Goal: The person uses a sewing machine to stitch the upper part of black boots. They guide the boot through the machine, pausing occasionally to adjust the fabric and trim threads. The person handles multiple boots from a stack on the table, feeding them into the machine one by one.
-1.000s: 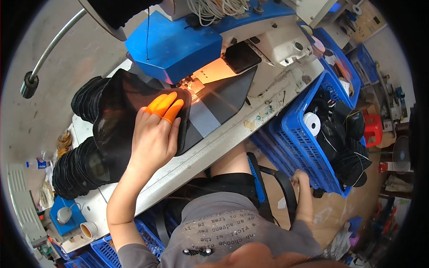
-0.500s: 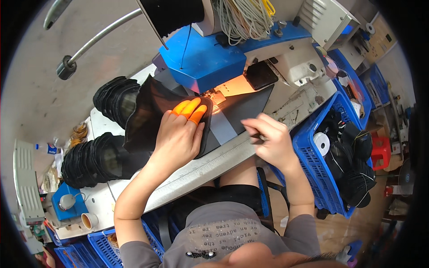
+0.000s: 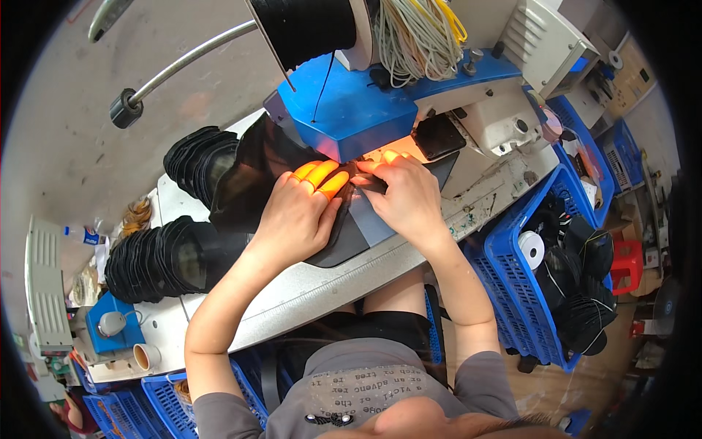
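Note:
My left hand (image 3: 296,216), with orange finger covers on several fingers, lies with its fingers stretched over a black fabric piece (image 3: 252,172), part of it sheer. The piece lies under the blue head (image 3: 351,110) of a sewing machine, where a warm lamp glows. My right hand (image 3: 408,197) is at the piece's right edge close to the needle area, thumb and fingers drawn together. What they hold is hidden. The needle cannot be seen behind the fingers and machine head. Under the work is a dark plate with a grey strip (image 3: 369,219).
Two rows of stacked black pieces (image 3: 157,260) lie on the left of the white table (image 3: 285,293). A black phone-like slab (image 3: 439,137) rests right of the machine head. Blue baskets (image 3: 504,293) with black goods stand right. A black thread spool (image 3: 303,29) hangs above.
My right hand, which held a small dark tool out to the right, has moved left and forward to the fabric by the needle area. My left hand stays on the piece.

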Demonstrator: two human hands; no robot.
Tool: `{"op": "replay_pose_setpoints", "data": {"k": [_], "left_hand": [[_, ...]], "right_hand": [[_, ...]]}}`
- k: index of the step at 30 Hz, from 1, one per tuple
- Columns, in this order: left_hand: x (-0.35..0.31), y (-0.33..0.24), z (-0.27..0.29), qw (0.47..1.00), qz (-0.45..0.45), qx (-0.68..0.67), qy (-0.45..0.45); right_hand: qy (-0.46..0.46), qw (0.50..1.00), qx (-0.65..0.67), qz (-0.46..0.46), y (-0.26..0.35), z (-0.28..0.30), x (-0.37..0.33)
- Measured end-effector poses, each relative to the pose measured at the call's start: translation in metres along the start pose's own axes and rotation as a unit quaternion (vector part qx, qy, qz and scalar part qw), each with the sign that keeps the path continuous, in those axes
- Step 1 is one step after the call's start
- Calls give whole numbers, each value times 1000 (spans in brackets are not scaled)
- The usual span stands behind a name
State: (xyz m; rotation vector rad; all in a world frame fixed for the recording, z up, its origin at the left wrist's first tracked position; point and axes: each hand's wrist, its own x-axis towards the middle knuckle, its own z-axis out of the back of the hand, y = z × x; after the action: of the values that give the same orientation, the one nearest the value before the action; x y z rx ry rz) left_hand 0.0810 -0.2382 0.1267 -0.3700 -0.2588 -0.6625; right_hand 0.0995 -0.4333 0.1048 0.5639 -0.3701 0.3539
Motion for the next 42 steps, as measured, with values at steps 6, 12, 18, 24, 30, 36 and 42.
{"op": "replay_pose_setpoints", "data": {"k": [6,12,18,24,30,36,42], "left_hand": [[0,16,5,999,-29,0,19],[3,17,11,992,-73,100,3],[3,26,18,996,-27,60,65],[3,21,20,984,-50,151,84],[3,14,16,981,-32,172,79],[9,-16,-1,988,35,152,21],[16,-37,-19,979,96,179,-9]], "right_hand": [[-15,1000,13,9,0,-1,-1],[-32,998,42,28,-7,4,-6],[-65,992,106,25,-20,12,-14],[-73,989,117,46,-21,13,-16],[-78,988,126,49,-21,14,-16],[-83,986,138,36,-21,13,-17],[-66,989,131,36,-22,13,-18]]}}
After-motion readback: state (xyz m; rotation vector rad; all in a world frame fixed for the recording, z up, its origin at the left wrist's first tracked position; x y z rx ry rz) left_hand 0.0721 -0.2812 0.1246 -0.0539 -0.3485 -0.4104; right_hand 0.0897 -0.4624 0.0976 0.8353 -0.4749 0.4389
